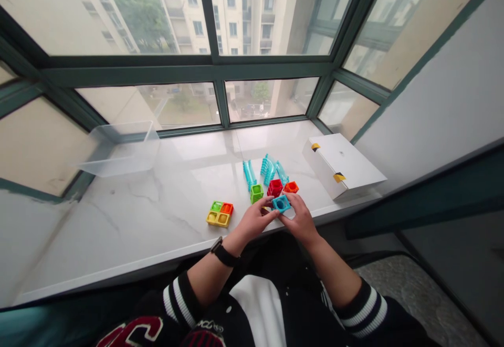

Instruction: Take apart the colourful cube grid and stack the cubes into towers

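A blue cube block (281, 203) with a round hole is held between my two hands near the sill's front edge. My left hand (255, 218) grips its left side, and my right hand (301, 218) closes on its right side. Just beyond my fingers stand a green block (256, 193), a red block (274, 187) and an orange block (291, 187). Behind these lie clear turquoise track pieces (249, 174), some of them curved. To the left of my left hand sits a square of joined green, orange and yellow blocks (219, 214).
The white marble-look sill (157, 216) runs below green-framed windows. On the far left stands a clear plastic bin (122, 150). A white box (346, 160) with yellow-and-black tabs rests at the right by the wall.
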Demonstrator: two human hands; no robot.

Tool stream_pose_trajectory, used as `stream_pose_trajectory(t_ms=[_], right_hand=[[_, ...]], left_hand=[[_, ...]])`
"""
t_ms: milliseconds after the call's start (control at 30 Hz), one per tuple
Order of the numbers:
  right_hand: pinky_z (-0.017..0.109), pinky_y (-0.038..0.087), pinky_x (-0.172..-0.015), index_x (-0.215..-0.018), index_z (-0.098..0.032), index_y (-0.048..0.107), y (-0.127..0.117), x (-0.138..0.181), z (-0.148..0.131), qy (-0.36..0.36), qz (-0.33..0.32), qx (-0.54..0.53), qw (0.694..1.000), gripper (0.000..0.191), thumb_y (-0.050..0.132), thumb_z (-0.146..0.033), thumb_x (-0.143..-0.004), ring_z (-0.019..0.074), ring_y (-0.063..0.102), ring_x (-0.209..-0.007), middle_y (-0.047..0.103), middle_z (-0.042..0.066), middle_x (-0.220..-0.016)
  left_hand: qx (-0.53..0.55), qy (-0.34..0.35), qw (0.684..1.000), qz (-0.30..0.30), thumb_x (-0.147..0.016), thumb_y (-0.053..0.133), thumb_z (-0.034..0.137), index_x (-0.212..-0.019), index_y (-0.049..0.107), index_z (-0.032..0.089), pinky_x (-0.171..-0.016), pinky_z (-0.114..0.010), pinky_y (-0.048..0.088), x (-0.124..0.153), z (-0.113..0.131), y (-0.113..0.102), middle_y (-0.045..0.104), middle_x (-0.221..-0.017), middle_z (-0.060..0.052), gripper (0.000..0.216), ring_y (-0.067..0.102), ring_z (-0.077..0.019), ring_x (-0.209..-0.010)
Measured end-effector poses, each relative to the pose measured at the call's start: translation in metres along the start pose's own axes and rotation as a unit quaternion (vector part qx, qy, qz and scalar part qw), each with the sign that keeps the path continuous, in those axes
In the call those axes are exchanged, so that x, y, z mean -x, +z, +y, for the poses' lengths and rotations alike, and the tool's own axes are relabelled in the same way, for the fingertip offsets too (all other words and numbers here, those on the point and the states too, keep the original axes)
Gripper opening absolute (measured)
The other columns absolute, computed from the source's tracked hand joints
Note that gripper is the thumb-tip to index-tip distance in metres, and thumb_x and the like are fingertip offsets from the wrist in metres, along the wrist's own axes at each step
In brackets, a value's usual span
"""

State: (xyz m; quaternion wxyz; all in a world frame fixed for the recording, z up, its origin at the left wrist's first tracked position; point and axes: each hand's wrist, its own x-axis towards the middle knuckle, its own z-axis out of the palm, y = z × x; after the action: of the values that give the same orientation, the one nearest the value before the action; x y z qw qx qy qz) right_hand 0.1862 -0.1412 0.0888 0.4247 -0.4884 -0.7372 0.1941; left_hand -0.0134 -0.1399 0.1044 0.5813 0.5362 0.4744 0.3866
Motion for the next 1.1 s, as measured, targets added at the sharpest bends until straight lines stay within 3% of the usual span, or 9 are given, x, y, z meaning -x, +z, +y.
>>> stream_pose_trajectory(t_ms=[200,367,533,667,833,967,1100], right_hand=[[0.052,0.056,-0.107,-0.139,-0.024,0.062,0.002,0.003,0.023,0.062,0.019,-0.004,0.998,0.060,0.078,-0.050,-0.087,0.0340,0.065,-0.124,0.068,0.015,-0.131],[0.052,0.058,-0.102,-0.139,-0.021,0.062,0.011,0.006,0.042,0.111,0.011,-0.023,0.993,0.062,0.077,-0.049,-0.085,0.0340,0.067,-0.120,0.068,0.015,-0.129],[0.051,0.059,-0.102,-0.139,-0.022,0.064,0.020,0.007,0.050,0.129,-0.001,-0.029,0.991,0.062,0.077,-0.046,-0.084,0.0337,0.067,-0.121,0.068,0.014,-0.132],[0.047,0.061,-0.096,-0.138,-0.023,0.064,0.026,0.007,0.056,0.124,-0.010,-0.033,0.992,0.059,0.076,-0.042,-0.084,0.0316,0.067,-0.120,0.067,0.013,-0.130],[0.045,0.063,-0.093,-0.138,-0.021,0.065,0.035,0.007,0.063,0.135,-0.016,-0.045,0.990,0.058,0.075,-0.039,-0.083,0.0310,0.068,-0.118,0.067,0.013,-0.130],[0.045,0.064,-0.093,-0.138,-0.020,0.065,0.038,0.007,0.066,0.137,-0.017,-0.039,0.990,0.058,0.074,-0.037,-0.083,0.0310,0.068,-0.119,0.066,0.014,-0.132],[0.045,0.062,-0.097,-0.137,-0.019,0.065,0.038,0.007,0.066,0.134,-0.022,-0.030,0.990,0.057,0.073,-0.036,-0.083,0.0305,0.069,-0.117,0.066,0.015,-0.130]], left_hand=[[0.109,-0.037,0.993,0.000,-0.085,0.083,0.043,-0.154,0.052,0.025,-0.084,-0.039,0.064,0.005,-0.017,0.013,0.061,-0.147,-0.019,0.078,0.071,-0.0190,-0.094],[0.118,-0.073,0.990,-0.016,-0.083,0.085,0.038,-0.158,0.047,0.027,-0.087,-0.039,0.063,0.011,-0.028,0.026,0.046,-0.164,-0.019,0.085,0.071,-0.0202,-0.100],[0.105,-0.084,0.991,-0.026,-0.081,0.085,0.038,-0.159,0.046,0.027,-0.088,-0.039,0.062,0.009,-0.042,0.031,0.051,-0.160,-0.017,0.088,0.071,-0.0218,-0.100],[0.115,-0.082,0.989,-0.040,-0.080,0.085,0.040,-0.159,0.046,0.026,-0.089,-0.039,0.061,0.007,-0.045,0.032,0.070,-0.135,-0.013,0.089,0.070,-0.0230,-0.098],[0.110,-0.105,0.987,-0.050,-0.080,0.085,0.042,-0.158,0.048,0.023,-0.089,-0.041,0.060,0.004,-0.048,0.036,0.074,-0.121,-0.011,0.089,0.070,-0.0260,-0.101],[0.132,-0.100,0.985,-0.056,-0.079,0.087,0.042,-0.158,0.048,0.025,-0.091,-0.040,0.060,0.002,-0.052,0.037,0.072,-0.130,-0.012,0.090,0.071,-0.0249,-0.103],[0.127,-0.127,0.983,-0.040,-0.077,0.088,0.039,-0.156,0.051,0.026,-0.088,-0.037,0.061,0.003,-0.049,0.036,0.057,-0.154,-0.015,0.088,0.070,-0.0242,-0.107]])
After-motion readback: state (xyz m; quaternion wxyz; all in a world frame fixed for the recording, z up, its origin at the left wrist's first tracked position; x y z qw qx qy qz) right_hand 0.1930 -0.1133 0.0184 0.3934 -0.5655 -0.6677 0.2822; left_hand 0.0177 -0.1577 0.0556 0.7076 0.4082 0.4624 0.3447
